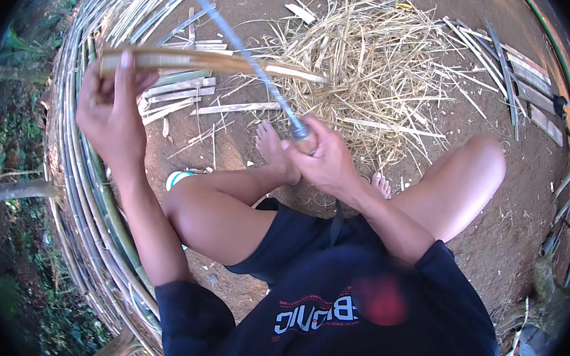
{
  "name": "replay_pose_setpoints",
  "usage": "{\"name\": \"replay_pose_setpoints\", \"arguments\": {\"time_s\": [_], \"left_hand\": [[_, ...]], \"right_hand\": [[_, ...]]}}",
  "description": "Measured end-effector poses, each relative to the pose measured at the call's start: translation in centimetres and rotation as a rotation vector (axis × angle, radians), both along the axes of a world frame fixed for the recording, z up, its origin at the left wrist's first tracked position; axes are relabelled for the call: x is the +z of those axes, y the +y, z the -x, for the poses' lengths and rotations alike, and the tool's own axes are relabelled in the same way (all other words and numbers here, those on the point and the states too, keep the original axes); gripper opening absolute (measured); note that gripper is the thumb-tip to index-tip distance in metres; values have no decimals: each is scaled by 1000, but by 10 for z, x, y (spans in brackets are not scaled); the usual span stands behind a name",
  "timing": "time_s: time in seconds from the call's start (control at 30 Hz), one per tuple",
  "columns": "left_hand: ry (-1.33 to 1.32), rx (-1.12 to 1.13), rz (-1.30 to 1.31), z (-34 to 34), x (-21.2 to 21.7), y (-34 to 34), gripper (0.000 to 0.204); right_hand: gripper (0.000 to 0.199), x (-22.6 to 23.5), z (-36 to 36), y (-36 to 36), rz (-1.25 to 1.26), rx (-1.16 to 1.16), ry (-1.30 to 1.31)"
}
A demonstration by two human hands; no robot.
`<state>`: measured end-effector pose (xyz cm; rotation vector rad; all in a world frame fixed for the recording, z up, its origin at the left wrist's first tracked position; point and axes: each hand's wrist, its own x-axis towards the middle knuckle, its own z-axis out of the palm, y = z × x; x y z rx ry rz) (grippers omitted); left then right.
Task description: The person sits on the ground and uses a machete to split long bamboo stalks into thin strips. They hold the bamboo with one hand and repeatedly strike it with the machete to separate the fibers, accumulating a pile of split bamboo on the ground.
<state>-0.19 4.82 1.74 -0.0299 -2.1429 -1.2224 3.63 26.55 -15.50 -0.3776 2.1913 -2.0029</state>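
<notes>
My left hand (111,114) is closed around one end of a split bamboo strip (194,60), its thumb lying along the near side. The strip is held up level and points right, narrowing to a pale tip. In my right hand (330,156) is the wooden handle of a long knife (235,42), whose thin blade slants up to the left, a little blurred. The blade crosses the strip in view; whether they touch I cannot tell. Beyond my bare feet lies a heap of bamboo shavings (380,72) on the dirt ground.
Long bamboo poles (84,182) run along the left side, with green plants (8,250) past them. Cut bamboo pieces (181,93) lie behind the strip. At the far right are flat slats (533,84) and a long dark blade-like piece (502,78).
</notes>
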Motion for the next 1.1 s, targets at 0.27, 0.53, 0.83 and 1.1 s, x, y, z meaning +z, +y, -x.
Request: {"name": "replay_pose_setpoints", "arguments": {"time_s": [0.27,0.53,0.83,1.1], "left_hand": [[62,214,-3,-49,-34,-3,25],[78,246,-47,-50,-46,-2,24],[4,238,-7,-53,-51,-3,24],[10,222,7,-49,-47,12,26]], "right_hand": [[28,-45,6,-9,-187,101,-116],[15,-17,-6,-14,-298,122,97],[9,-22,15,-7,-325,68,16],[20,-112,50,40,-566,-48,-472]]}}
